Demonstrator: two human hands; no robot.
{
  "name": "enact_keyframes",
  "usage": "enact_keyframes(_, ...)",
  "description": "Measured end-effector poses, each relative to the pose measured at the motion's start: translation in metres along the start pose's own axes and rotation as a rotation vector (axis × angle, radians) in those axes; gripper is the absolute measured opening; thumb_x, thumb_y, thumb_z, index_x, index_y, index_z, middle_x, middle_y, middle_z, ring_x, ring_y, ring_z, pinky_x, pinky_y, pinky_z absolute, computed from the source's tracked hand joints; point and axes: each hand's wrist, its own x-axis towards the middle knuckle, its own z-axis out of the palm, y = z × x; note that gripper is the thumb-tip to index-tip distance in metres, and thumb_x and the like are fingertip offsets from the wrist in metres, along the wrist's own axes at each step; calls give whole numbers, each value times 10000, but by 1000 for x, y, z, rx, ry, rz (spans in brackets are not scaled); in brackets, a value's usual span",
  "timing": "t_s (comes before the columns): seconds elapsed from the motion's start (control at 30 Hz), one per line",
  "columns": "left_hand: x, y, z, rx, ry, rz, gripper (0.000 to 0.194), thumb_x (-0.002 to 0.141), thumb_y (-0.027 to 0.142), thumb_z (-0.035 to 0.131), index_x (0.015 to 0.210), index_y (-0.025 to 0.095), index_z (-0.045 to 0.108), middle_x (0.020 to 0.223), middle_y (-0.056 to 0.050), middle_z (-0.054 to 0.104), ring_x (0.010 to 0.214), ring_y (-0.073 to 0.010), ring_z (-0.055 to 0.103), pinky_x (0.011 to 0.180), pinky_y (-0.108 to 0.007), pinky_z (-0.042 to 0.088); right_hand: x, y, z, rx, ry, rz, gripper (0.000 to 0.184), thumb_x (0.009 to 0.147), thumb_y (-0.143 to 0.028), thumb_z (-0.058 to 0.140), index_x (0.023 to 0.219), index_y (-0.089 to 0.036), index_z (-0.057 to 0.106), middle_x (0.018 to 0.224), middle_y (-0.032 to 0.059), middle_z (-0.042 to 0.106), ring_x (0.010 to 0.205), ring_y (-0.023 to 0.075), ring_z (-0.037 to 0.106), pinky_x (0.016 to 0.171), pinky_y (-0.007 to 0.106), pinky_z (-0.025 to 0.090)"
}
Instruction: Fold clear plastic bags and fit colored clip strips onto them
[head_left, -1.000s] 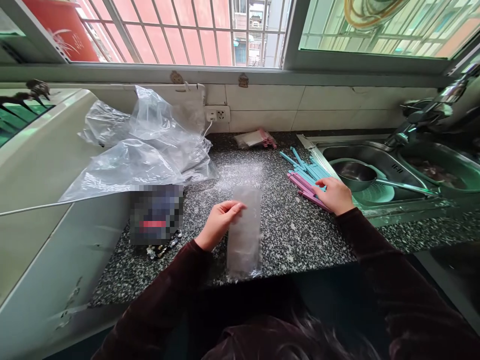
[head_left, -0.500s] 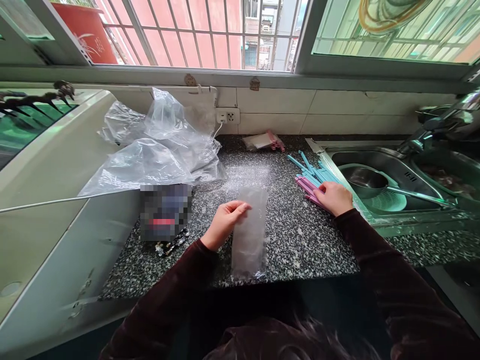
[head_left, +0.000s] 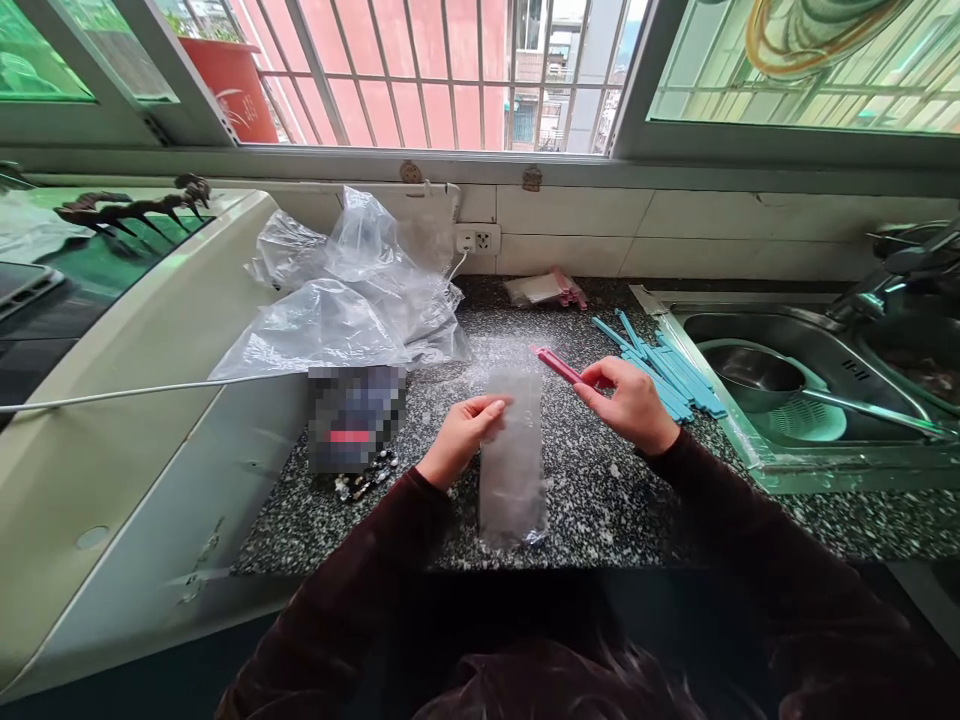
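Observation:
My left hand [head_left: 463, 438] pinches the upper left edge of a narrow clear plastic sleeve [head_left: 514, 460] that hangs over the speckled counter [head_left: 600, 490]. My right hand [head_left: 631, 402] is closed on a bunch of pink sticks [head_left: 556, 364], lifted off the counter and pointing left toward the top of the sleeve. A pile of blue sticks [head_left: 667, 365] lies on the counter just right of that hand, beside the sink.
Crumpled clear plastic bags [head_left: 352, 300] lie at the back left by a wall socket [head_left: 478, 240]. A small packet with pink ends [head_left: 546, 289] lies near the wall. The steel sink [head_left: 757, 465] holds a ladle [head_left: 757, 377] and a green strainer. A white appliance [head_left: 127, 420] is on the left.
My right hand has left the pile by the sink, lifted pink sticks and brought them left toward the sleeve. The pink sticks no longer lie by the blue pile. The left hand keeps its hold.

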Motion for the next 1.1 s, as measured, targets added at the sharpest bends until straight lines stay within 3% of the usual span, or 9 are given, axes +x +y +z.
enact_keyframes(0.2, 1, -1, 0, -54, -58, -25, 469, 539, 467, 774, 816, 92, 719, 628, -10, 593, 535, -62, 443, 521, -198, 295, -3, -19, 22, 183, -35, -98, 136, 808, -284, 585, 719, -184, 561, 699, 23, 602, 653, 137, 530, 627, 293, 449)
enact_keyframes(0.47, -1, 0, 1, -19, -29, 32, 373, 561, 434, 749, 697, 98, 664, 528, 38, 482, 490, -49, 338, 495, -201, 222, -16, -15, 42, 304, -143, -52, 139, 792, -300, 597, 728, -180, 571, 703, 25, 609, 629, 129, 548, 598, 283, 472)
enact_keyframes(0.8, -3, 3, 0, 51, -70, 43, 305, 603, 377, 706, 751, 114, 663, 634, 18, 545, 573, -84, 425, 551, -209, 313, -19, -16, 44, 459, -302, 102, 171, 780, -341, 590, 737, -175, 592, 668, 11, 629, 582, 110, 550, 563, 252, 468)
enact_keyframes(1.1, -3, 1, 1, 151, -37, 49, 394, 631, 491, 697, 702, 112, 616, 602, 26, 510, 551, -78, 409, 524, -210, 294, -20, -17, 46, 451, -349, 124, 183, 781, -349, 587, 731, -174, 603, 650, 9, 627, 567, 110, 545, 549, 250, 455)
